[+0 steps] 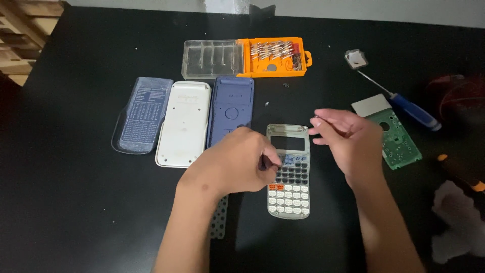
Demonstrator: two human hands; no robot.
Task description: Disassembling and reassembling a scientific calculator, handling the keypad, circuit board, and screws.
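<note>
Grey calculator [288,172] face-up under pinching left hand [237,164]; right hand [348,139] loosely spread.

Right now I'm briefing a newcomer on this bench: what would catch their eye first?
The grey calculator at centre, with the left hand on its keys and the right hand hovering beside it. Behind, an orange bit case lies open, and a green circuit board lies to the right.
</note>
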